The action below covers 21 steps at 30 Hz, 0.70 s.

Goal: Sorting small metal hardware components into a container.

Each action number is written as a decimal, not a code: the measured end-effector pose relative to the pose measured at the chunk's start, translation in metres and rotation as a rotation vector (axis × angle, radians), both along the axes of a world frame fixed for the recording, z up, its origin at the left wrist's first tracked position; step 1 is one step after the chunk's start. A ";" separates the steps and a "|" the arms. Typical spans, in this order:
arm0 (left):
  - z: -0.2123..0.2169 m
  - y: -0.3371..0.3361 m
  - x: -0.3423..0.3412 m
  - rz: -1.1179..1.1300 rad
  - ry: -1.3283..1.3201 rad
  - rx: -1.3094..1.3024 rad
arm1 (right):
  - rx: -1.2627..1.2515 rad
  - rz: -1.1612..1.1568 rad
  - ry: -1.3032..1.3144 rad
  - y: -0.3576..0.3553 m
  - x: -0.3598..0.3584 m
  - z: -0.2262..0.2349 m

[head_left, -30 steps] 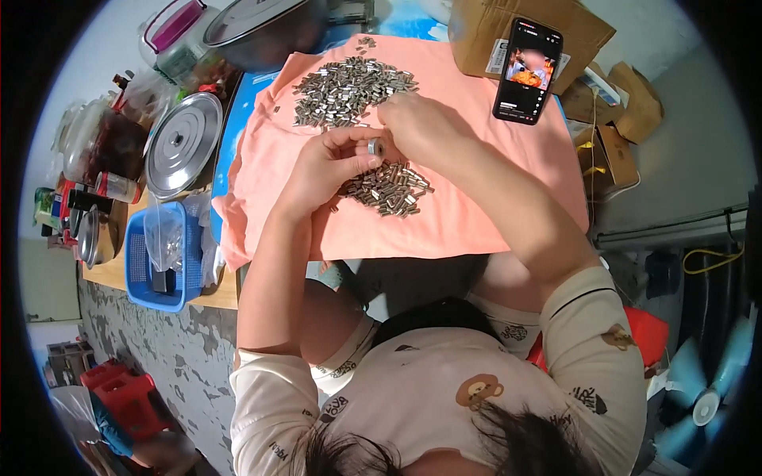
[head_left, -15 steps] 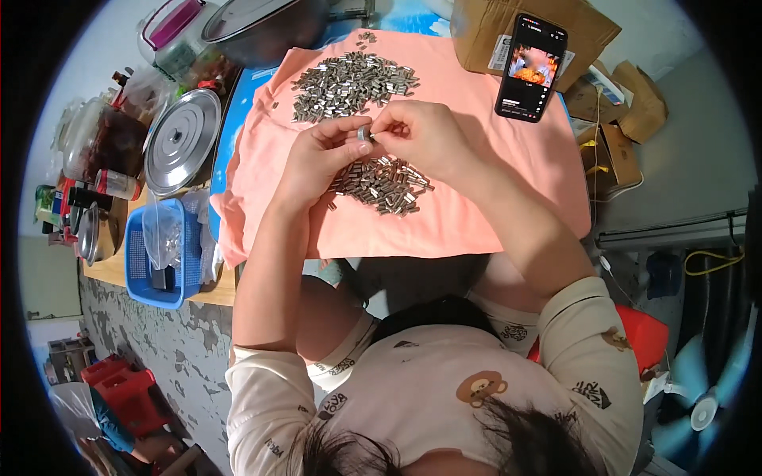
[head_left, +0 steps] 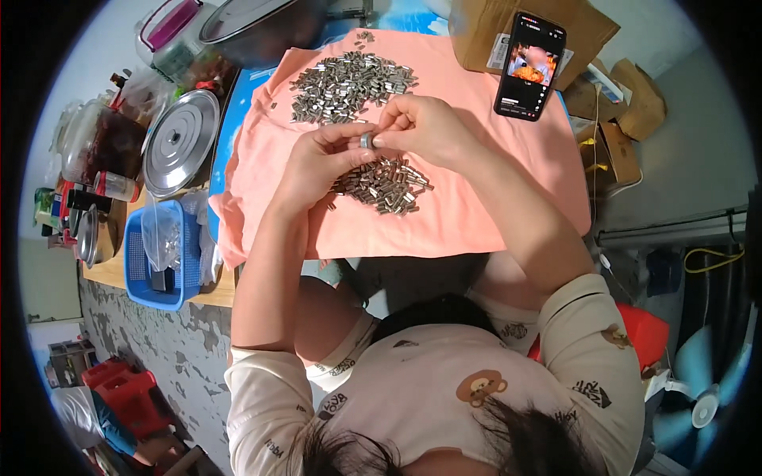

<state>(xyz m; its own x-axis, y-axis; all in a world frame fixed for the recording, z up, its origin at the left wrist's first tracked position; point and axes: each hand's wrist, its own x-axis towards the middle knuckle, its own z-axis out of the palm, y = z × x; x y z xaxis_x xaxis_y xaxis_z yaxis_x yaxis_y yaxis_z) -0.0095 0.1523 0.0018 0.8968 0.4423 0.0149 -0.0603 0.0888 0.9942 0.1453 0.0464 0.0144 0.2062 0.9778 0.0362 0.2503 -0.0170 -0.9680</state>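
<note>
The left hand [head_left: 321, 163] and right hand [head_left: 421, 127] meet, pinching one small metal piece [head_left: 367, 141] between fingertips above the near pile [head_left: 385, 184]; assembly appears underway, requiring fine alignment.

A black phone [head_left: 529, 66] with a lit screen leans on a brown cardboard box [head_left: 587, 24] at the table's far right corner. A white label [head_left: 498, 50] sits on the box.

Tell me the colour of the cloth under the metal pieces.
Salmon pink cloth, plain, seen in the head view.
</note>
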 end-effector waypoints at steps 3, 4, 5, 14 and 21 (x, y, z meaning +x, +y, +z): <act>0.005 -0.008 -0.002 -0.093 0.019 -0.017 | -0.072 0.042 -0.076 -0.005 0.014 0.009; 0.006 -0.009 -0.003 -0.128 0.038 -0.018 | -0.076 0.015 -0.104 -0.003 0.018 0.009; 0.004 -0.008 -0.003 -0.162 0.057 -0.021 | -0.031 -0.069 -0.249 0.002 0.018 0.006; 0.004 -0.007 -0.002 -0.194 0.037 0.055 | 0.104 -0.079 -0.880 0.038 0.002 -0.007; 0.003 -0.003 -0.003 -0.091 0.001 -0.025 | -0.019 -0.174 -0.648 0.009 0.002 0.007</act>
